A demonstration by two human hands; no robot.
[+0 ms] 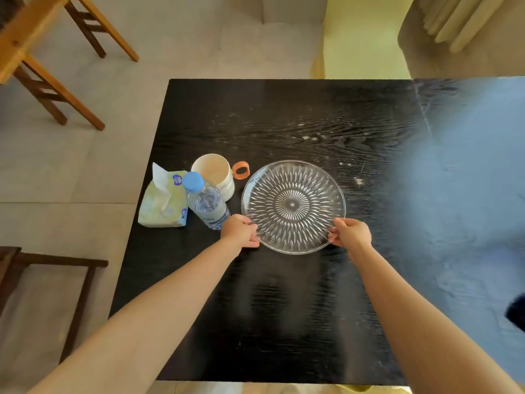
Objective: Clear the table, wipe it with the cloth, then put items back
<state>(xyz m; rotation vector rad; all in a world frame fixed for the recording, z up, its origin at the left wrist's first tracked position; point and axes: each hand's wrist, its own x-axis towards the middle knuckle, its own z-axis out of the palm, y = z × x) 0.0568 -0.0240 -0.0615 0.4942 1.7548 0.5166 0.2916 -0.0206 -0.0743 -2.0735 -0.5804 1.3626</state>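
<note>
A round cut-glass plate [293, 206] lies on the black table [284, 308], near its middle. My left hand [240, 231] grips the plate's near-left rim and my right hand [352, 233] grips its near-right rim. Left of the plate stand a water bottle with a blue cap [206, 201] and a cream mug with an orange handle [216, 173]. A tissue pack [163, 204] lies at the table's left edge. No cloth is in view.
Wooden chairs [56, 89] stand on the floor at the left, and a dark frame [56, 280] sits low left. A glare patch covers the table's right side. A dark object [517, 311] shows at the right edge.
</note>
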